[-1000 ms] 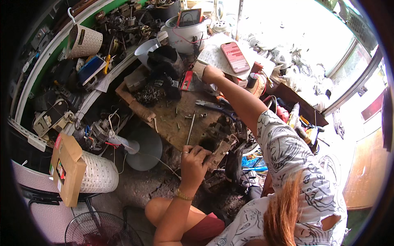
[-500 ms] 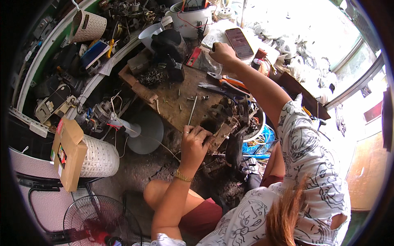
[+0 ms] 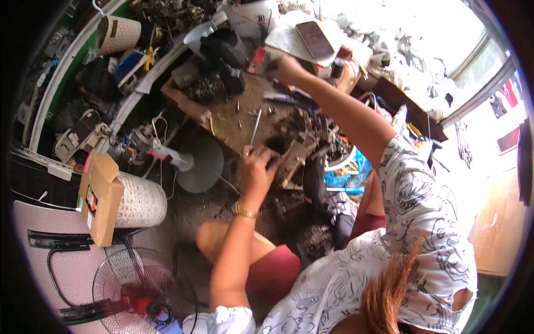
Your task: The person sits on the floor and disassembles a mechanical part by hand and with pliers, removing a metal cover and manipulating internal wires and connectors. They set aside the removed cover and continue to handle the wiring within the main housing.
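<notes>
My left hand [image 3: 258,170] rests at the near edge of the worn wooden bench, fingers curled round the lower end of a thin metal rod [image 3: 256,127]. The rod points away across the bench top [image 3: 222,119]; its near end is hidden in my fingers. My right hand [image 3: 289,70], blurred, reaches to the far side, closed, beside a red packet [image 3: 256,60]. Something dark shows at its fingers, too smeared to name. Pliers [image 3: 286,99] lie below it, partly blurred. A greasy metal machine part [image 3: 303,150] sits right of my left hand.
A phone [image 3: 315,40] lies on a white surface beyond my right hand. Small screws [image 3: 203,89] are heaped at the bench's far left. A cardboard box [image 3: 100,197] leans on a white basket [image 3: 142,200]. A fan [image 3: 136,289] stands at lower left.
My view has shifted, so the bench sits higher in it. My right hand has moved left and nearer the red packet. My left hand stays at the rod.
</notes>
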A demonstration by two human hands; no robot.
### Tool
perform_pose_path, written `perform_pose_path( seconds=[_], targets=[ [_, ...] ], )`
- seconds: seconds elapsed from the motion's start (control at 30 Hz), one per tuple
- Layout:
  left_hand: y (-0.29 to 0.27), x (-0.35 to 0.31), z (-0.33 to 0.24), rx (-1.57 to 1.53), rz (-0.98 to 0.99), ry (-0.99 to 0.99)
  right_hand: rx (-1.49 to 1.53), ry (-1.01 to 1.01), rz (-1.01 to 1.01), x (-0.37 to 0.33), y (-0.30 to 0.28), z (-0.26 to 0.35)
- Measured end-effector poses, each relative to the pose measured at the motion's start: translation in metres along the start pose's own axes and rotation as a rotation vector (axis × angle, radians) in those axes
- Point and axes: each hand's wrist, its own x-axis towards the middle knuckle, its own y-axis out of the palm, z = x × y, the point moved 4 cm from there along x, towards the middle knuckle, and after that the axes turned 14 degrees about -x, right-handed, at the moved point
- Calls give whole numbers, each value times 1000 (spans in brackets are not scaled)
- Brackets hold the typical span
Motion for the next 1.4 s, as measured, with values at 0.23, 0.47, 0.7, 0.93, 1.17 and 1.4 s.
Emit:
perform_pose_path(
  seconds=[0.23,0.47,0.7,0.93,1.17,1.4],
  targets=[
    [-10,-15,12,68,-48,36,670,27,-293,-196,-63,53],
    [-4,-13,11,76,-11,55,1150,569,25,-333,38,45],
    [1,-12,21,96,7,-17,1039,518,-37,-319,84,44],
    [-6,-18,27,134,13,-103,917,569,-8,-324,72,60],
    [-1,-12,19,112,25,-133,839,644,-41,-316,72,57],
    [-2,-6,13,236,49,-29,1072,624,-11,-295,84,64]
  ],
)
